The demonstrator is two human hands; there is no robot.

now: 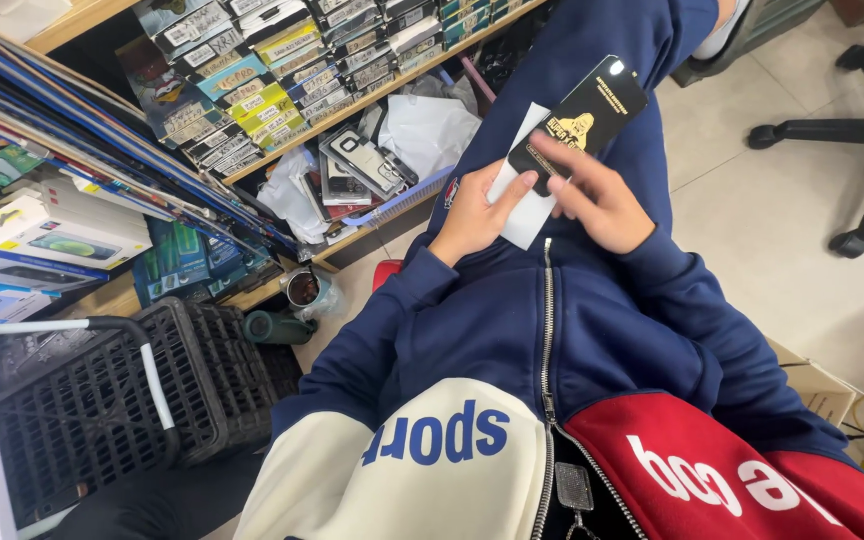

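Black packet (584,112) between left hand (474,212) and right hand (597,196), over white sleeve (522,210).

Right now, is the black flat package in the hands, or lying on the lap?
In the hands: the black package is pinched between left hand and right hand, over a white sleeve.

Black packet (582,115) between both hands (537,205)

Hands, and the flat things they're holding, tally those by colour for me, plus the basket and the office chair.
Black flat package with gold print, in the right hand: 1
White flat sleeve, in the left hand: 1
Black plastic basket: 1
Black office chair base: 1
Total: 4
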